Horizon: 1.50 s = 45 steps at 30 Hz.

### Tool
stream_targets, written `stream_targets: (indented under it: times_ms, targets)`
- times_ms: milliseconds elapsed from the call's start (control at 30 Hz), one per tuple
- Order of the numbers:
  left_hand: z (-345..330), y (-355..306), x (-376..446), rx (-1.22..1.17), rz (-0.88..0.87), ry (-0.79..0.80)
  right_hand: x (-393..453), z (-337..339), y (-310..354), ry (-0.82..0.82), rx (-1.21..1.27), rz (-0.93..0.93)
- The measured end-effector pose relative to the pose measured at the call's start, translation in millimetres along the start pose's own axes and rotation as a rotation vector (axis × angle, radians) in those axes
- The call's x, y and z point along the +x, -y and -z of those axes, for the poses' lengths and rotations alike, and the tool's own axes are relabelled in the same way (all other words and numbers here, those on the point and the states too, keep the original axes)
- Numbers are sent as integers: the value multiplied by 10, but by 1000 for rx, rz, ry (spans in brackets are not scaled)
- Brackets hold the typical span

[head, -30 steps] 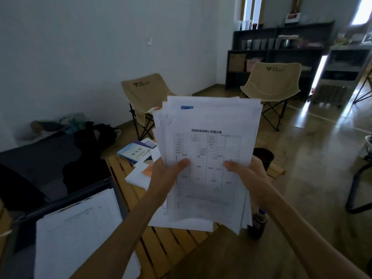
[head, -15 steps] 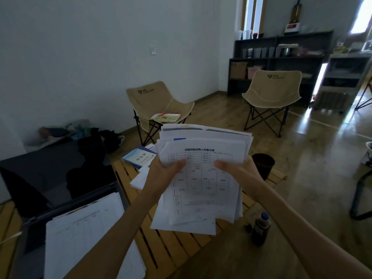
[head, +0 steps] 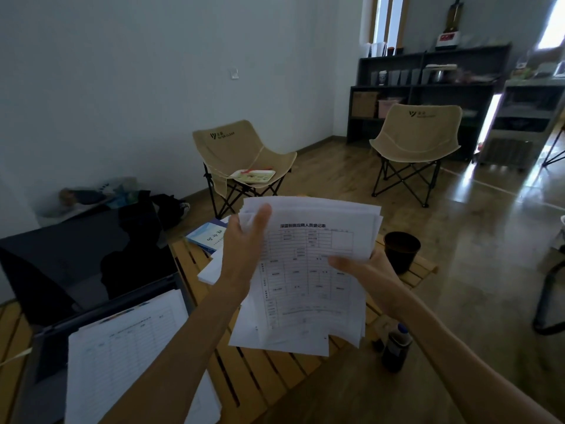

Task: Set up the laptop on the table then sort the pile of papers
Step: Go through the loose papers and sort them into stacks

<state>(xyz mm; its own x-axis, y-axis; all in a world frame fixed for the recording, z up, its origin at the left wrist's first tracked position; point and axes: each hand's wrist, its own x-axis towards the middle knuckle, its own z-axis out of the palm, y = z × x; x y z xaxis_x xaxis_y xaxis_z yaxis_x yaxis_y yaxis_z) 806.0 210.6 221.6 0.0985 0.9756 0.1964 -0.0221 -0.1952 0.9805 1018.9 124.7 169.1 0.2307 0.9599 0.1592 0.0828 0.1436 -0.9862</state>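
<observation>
I hold a stack of white papers above the wooden slatted table; the top sheet is a printed form with a grid. My left hand grips the stack's left edge, thumb raised near the top corner. My right hand pinches the right side, thumb on the top sheet. An open laptop with a dark screen stands at the left. Printed sheets lie over its keyboard.
A blue booklet and more white sheets lie on the table behind the stack. A dark cup stands at the table's far right corner, a dark bottle on the floor. Two beige folding chairs stand beyond.
The stack has come down from in front of my view toward the table. My left hand slid up the left edge, its thumb now near the top corner.
</observation>
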Motion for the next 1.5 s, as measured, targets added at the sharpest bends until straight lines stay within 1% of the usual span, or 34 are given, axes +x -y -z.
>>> stream_targets:
  times_ms: [100,233,333,433,467,567,700,800,867,933,967,1033,1100,1167,1233,1333,1400,1500]
  targets:
    - [-72,-171,69,-45,39,-178,-39,-13,-46,3,42,-3]
    - [-55,-204,124,20,5,-253,-90,13,-154,31,35,-37]
    - [-25,-178,119,46,8,-234,-142,11,-271,64,27,-102]
    - [-46,-158,87,160,-79,-160,-152,10,-358,77,15,-87]
    - [-43,-159,80,168,-93,-155,-155,13,-365,79,16,-84]
    - [-28,-143,73,121,-56,-133,-172,15,-426,102,-9,-96]
    - [-36,-130,81,186,-77,-159,-203,-3,-499,103,-4,-96]
    - [-23,-148,120,162,-104,-239,-187,-25,-505,100,16,-106]
    - [-22,-157,113,190,-125,-228,-192,-29,-512,101,19,-95]
    - [1,-154,128,176,-110,-260,-203,-25,-509,96,24,-93]
    - [15,-152,138,171,-93,-248,-212,-22,-513,88,23,-92]
    - [21,-131,129,176,-82,-135,-219,-12,-539,88,8,-80]
    - [55,-94,138,83,-66,-81,-228,-22,-567,56,-4,-72]
    - [120,-3,116,81,-131,-25,-240,-38,-595,15,-22,-66]
    - [186,198,80,131,-192,107,-233,-46,-613,2,-40,-72]
    - [209,543,-36,58,-53,282,-230,-36,-629,-3,-53,-69]
    - [150,628,-76,13,0,287,-212,-43,-611,-7,-44,-41]
    - [97,532,-45,-48,-28,188,-139,-74,-515,-20,-35,19]
